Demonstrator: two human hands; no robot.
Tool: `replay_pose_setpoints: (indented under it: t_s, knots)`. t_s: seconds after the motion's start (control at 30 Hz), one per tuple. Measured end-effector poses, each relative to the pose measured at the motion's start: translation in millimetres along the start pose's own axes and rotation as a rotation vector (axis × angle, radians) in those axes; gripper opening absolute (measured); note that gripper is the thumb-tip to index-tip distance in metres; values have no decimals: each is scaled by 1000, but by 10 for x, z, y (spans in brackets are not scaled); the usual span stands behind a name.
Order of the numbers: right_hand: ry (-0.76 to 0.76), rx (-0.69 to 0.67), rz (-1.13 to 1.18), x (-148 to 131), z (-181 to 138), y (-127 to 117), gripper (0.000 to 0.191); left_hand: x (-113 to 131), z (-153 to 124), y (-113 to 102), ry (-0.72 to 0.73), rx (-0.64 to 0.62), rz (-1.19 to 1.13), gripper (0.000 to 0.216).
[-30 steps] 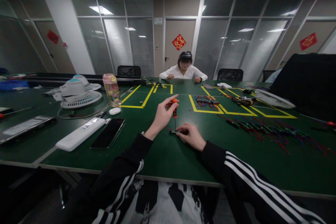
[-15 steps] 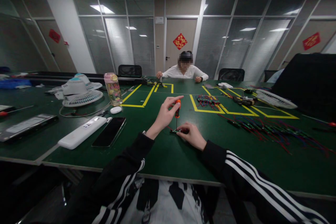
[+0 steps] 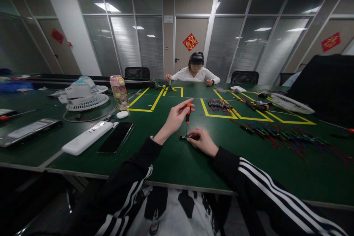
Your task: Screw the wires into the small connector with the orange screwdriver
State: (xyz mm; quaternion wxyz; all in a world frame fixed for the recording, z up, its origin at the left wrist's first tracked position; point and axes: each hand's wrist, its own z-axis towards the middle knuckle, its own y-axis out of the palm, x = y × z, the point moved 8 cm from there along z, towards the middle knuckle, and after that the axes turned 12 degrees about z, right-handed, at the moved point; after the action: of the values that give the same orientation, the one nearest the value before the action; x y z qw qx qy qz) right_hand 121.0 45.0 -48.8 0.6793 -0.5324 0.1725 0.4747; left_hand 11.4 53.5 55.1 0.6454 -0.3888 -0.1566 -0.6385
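While the left grip steadies a screwdriver (upright, orange-topped), the right grip holds a circuit board.

Screwdriver, centre: handle partly hidden by left hand; tip too small to tell. Circuit board, centre: right end covered by right hand. Wired boards, right: individual leads blurred. Red handle, right edge: cut off. Large black object, right edge: cut off, identity unclear.

The screwdriver handle looks plastic, its shaft smooth metal.
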Motion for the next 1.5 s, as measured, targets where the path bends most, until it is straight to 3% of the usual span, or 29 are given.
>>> replay_pose_setpoints:
  t_s: [0.17, 0.33, 0.53, 0.7, 0.87, 1.03, 1.23, 1.4, 1.5]
  knots:
    - [5, 17, -4, 2, 6, -6, 15, 42, -27, -73, 49, 140, 173, 29]
    - [2, 27, 15, 32, 7, -7, 16, -9, -3, 1, 25, 22, 23, 35]
    - [4, 16, 32, 48, 4, -16, 15, 14, -11, -136, 64, 167, 200, 27]
    - [-9, 15, 19, 22, -2, -24, 12, 3, -3, -46, 41, 54, 98, 33]
    - [-3, 15, 12, 24, 0, -25, 12, 120, -64, -177, 93, 264, 357, 26]
    - [-9, 17, 13, 6, -4, -31, 12, 52, -13, -60, 71, 106, 178, 32]
    - [-9, 8, -1, -1, -6, -27, 12, 71, -30, -205, 51, 272, 307, 23]
    - [-16, 12, -1, -8, -4, -28, 12, -9, 29, -57, 23, 65, 76, 32]
    - [-23, 21, 1, -16, -5, -33, 11, -40, 27, -62, -5, 89, 90, 30]
